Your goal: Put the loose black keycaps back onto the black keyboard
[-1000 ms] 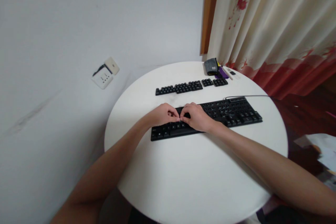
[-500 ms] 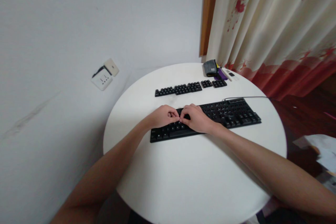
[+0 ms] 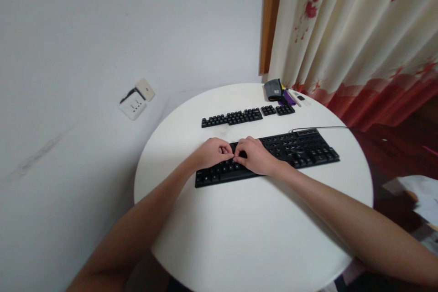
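A black keyboard (image 3: 236, 175) lies on the white round table, its upper rows lacking keycaps while the lower rows still carry theirs. Over its left half, my left hand (image 3: 215, 153) is closed with thumb and fingers pinched. My right hand (image 3: 252, 155) pinches from the other side, its fingertips meeting those of the left just above the keys. Whatever sits between the fingertips is too small and hidden to make out. Behind the keyboard stand rows of loose black keycaps (image 3: 244, 117), set in several groups.
At the table's back right lie a grey cloth pouch (image 3: 273, 90), a purple cloth (image 3: 288, 98) and a white slim tool (image 3: 294, 97). The keyboard cable (image 3: 321, 127) runs off the right edge. A wall with sockets (image 3: 132, 104) borders the left; a curtain (image 3: 342, 32) hangs right.
Both hands stay pinched together at nearly the same spot on the keyboard. The camera view shifts very slightly; nothing else visibly moves.
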### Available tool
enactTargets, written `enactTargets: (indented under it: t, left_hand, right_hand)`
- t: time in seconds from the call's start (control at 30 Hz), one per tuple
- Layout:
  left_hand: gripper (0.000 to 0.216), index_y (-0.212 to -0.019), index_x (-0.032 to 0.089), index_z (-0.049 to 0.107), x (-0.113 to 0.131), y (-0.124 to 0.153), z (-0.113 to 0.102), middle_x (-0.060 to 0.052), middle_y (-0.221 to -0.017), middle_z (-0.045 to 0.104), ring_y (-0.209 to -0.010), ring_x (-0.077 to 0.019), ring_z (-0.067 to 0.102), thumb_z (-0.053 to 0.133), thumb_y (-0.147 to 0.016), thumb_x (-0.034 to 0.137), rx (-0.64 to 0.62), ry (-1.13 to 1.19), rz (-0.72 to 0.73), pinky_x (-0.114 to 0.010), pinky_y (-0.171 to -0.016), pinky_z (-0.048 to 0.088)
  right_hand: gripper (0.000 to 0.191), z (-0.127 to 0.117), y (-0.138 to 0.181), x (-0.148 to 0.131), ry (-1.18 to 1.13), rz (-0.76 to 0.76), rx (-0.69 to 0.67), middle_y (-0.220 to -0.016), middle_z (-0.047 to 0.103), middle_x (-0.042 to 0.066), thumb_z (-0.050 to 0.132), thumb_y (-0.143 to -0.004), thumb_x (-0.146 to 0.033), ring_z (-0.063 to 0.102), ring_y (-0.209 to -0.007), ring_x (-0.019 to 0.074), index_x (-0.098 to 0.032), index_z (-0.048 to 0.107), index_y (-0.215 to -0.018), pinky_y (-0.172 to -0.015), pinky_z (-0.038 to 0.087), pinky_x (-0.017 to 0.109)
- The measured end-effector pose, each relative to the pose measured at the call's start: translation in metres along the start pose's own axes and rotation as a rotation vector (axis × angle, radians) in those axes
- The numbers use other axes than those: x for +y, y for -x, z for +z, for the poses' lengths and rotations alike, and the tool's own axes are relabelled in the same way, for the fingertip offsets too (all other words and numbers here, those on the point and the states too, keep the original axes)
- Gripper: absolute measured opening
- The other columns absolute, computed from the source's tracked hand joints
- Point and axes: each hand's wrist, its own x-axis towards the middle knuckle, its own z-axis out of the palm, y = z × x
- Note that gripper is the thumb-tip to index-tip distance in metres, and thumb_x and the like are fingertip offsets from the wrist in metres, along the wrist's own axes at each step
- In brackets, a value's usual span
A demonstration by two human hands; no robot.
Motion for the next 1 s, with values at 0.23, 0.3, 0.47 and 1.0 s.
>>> enactTargets:
  t: [0.23,0.3,0.47,1.0]
  left_hand:
    - [0.019,-0.085,0.017,0.072,-0.005,-0.006,-0.001,-0.003,-0.085,0.073,-0.077,-0.0156,0.065,0.057,-0.085,0.029,0.267,-0.041,0.078,-0.025,-0.074,0.052]
    - [0.021,-0.093,0.016,0.072,-0.009,-0.009,-0.002,-0.005,-0.095,0.074,-0.085,-0.0169,0.067,0.056,-0.086,0.028,0.367,-0.047,0.083,-0.027,-0.082,0.053]
    - [0.026,-0.105,0.015,0.069,-0.014,-0.020,-0.006,-0.008,-0.110,0.071,-0.099,-0.0183,0.066,0.050,-0.089,0.025,0.467,-0.080,0.136,-0.033,-0.093,0.053]
    - [0.033,-0.115,0.012,0.067,-0.032,-0.091,-0.005,-0.012,-0.120,0.068,-0.113,-0.0258,0.060,0.049,-0.089,0.017,0.296,-0.573,0.255,-0.043,-0.105,0.043]
  right_hand:
    - [0.010,-0.005,0.000,0.000,-0.031,-0.026,0.026,-0.085,0.067,0.004,0.061,-0.087,-0.023,0.056,-0.088,0.0190,-0.019,0.067,-0.079,-0.082,0.037,0.031]
    - [0.012,-0.009,-0.001,0.000,-0.051,-0.012,0.058,-0.085,0.068,0.004,0.057,-0.088,-0.020,0.058,-0.084,0.0177,-0.019,0.067,-0.082,-0.078,0.039,0.028]
    - [0.018,-0.024,-0.002,0.006,0.003,0.151,0.186,-0.084,0.070,0.006,0.051,-0.089,-0.019,0.060,-0.077,0.0181,-0.019,0.069,-0.085,-0.072,0.040,0.028]
    - [0.019,-0.039,-0.008,0.032,0.022,0.292,0.237,-0.084,0.072,0.007,0.051,-0.088,-0.021,0.063,-0.078,0.0198,-0.019,0.070,-0.084,-0.072,0.042,0.029]
